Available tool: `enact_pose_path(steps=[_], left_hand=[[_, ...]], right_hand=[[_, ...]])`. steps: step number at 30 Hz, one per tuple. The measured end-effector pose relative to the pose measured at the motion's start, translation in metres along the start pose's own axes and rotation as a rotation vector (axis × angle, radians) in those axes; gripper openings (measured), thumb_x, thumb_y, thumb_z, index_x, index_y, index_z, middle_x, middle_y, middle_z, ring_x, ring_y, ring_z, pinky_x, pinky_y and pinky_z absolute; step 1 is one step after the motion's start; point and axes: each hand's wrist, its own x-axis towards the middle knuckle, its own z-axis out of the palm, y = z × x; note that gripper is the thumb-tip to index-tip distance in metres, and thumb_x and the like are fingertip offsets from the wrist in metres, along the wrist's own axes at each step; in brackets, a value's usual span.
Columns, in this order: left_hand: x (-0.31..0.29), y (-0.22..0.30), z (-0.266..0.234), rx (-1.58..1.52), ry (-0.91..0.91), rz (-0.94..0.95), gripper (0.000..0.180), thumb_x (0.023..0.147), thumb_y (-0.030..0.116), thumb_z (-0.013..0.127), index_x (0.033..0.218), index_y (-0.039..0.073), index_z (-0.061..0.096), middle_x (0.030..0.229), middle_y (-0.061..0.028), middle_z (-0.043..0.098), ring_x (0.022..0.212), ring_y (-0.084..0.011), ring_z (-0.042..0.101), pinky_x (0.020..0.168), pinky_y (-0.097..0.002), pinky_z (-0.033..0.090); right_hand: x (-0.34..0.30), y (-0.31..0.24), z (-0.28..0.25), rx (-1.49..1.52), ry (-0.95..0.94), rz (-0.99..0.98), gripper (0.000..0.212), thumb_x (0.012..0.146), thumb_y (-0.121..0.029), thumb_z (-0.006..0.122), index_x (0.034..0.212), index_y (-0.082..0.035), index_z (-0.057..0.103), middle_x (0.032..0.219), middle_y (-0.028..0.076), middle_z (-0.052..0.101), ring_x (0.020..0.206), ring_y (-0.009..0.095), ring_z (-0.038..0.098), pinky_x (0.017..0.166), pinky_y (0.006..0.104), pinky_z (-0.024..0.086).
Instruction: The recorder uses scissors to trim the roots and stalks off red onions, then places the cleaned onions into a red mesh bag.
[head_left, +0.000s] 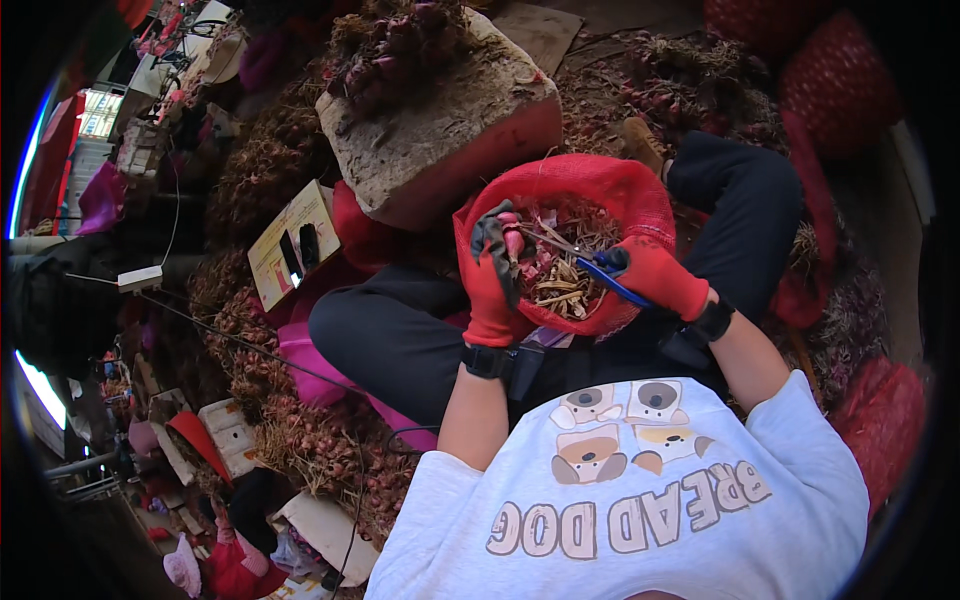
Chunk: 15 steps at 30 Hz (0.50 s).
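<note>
My left hand (488, 285), in a red and grey glove, is closed around a few pink shallots (513, 241) over the left part of an opened red mesh bag (637, 196). In my right hand (668, 277), also gloved in red, is a pair of blue-handled scissors (617, 284). The blades point left, toward the shallots; whether they touch a stem I cannot tell. Dry stalk trimmings (572, 292) and bits of papery skin lie inside the bag, which rests between my crossed legs.
A dirty pale block (430, 145) with bunched shallots (400, 50) on it stands just beyond the bag. Heaps of dried shallots (300, 440) lie at left. A yellowish box (293, 240) carries dark items. Full red mesh sacks (840, 85) stand far right. A cable (250, 345) crosses at left; another person (235, 560) is lower left.
</note>
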Motion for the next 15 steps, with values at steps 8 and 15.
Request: enact_pose_path(steps=[8, 15], left_hand=[[-0.003, -0.005, 0.003, -0.48, 0.071, -0.246, 0.028, 0.098, 0.019, 0.043, 0.117, 0.001, 0.051, 0.102, -0.0046, 0.057, 0.08, -0.007, 0.056, 0.068, -0.0206, 0.048], [-0.011, 0.006, 0.021, -0.402, 0.09, -0.133, 0.03, 0.098, 0.021, 0.042, 0.118, 0.0, 0.051, 0.113, -0.0089, 0.056, 0.107, -0.0181, 0.054, 0.093, -0.0311, 0.043]], right_hand=[[0.008, -0.021, -0.019, 0.613, -0.089, 0.079, 0.034, 0.084, -0.026, 0.067, 0.106, -0.001, 0.063, 0.081, 0.005, 0.067, 0.071, 0.012, 0.063, 0.065, 0.0261, 0.046], [0.061, -0.055, 0.012, 0.678, 0.039, -0.22, 0.027, 0.085, -0.016, 0.065, 0.107, -0.001, 0.06, 0.094, 0.005, 0.067, 0.083, 0.008, 0.061, 0.072, 0.0255, 0.048]])
